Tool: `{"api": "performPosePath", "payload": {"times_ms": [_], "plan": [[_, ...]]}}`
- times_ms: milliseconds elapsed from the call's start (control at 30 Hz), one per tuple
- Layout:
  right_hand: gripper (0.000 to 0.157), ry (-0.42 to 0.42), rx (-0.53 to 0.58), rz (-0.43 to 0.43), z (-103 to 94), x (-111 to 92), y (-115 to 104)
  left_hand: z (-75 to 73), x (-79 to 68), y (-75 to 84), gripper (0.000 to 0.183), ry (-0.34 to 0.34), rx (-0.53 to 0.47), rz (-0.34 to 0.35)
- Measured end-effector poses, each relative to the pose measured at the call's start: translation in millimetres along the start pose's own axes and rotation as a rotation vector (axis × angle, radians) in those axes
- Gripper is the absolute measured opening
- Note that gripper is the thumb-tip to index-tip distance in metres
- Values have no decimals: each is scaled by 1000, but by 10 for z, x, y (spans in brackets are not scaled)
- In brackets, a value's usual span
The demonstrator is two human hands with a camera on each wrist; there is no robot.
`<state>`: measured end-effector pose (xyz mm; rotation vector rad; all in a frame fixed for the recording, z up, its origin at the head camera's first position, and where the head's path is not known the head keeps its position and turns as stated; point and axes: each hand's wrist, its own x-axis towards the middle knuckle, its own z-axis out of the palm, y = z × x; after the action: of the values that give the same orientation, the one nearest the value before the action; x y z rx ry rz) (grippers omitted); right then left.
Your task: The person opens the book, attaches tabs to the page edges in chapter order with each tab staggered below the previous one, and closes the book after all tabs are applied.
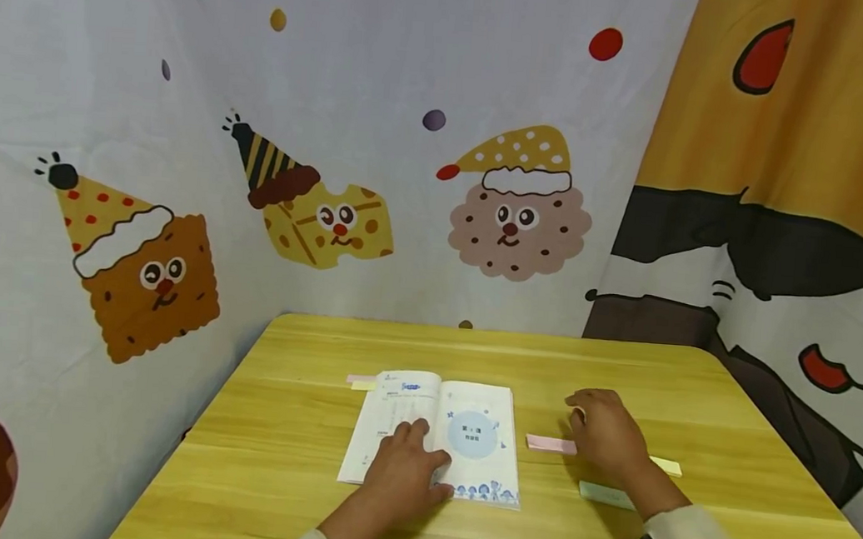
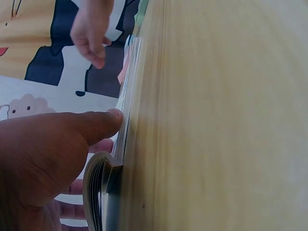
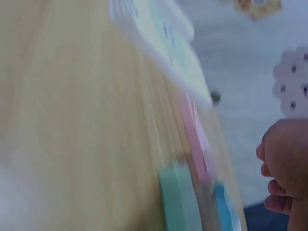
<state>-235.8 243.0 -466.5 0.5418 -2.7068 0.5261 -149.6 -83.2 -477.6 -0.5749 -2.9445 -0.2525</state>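
An open book (image 1: 483, 398) lies on the table, its right page showing a pale blue circle with print. My left hand (image 1: 404, 472) rests over the lower fold, fingers straight across the left page and thumb at the right page's lower edge. The left wrist view shows the curved page stack (image 2: 94, 192) beside that hand. My right hand (image 1: 608, 432) hovers right of the book with loosely curled fingers, and nothing shows in it. Around it lie a pink sticky-note pad (image 1: 550, 445), a green pad (image 1: 606, 495) and a partly hidden yellow pad (image 1: 666, 466).
Pink and yellow sticky tabs (image 1: 362, 385) stick out from the book's left edge. A blue pad (image 3: 225, 206) shows beyond the green one in the right wrist view. The wooden table (image 1: 268, 458) meets a cartoon-printed cloth (image 1: 399, 301) at the back.
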Motion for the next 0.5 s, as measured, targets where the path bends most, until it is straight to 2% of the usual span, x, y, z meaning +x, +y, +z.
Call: {"api": "performPosePath", "payload": {"times_ms": [100,200,500], "plan": [[22,-41,-56,47,9,62,223,6,-1,8,40,-12,5,-5],[21,-74,-89,51,19,118,347,9,1,13,40,-12,10,-10],[17,-151,-109,57,37,163,415,6,13,20,40,-15,3,-20]]}}
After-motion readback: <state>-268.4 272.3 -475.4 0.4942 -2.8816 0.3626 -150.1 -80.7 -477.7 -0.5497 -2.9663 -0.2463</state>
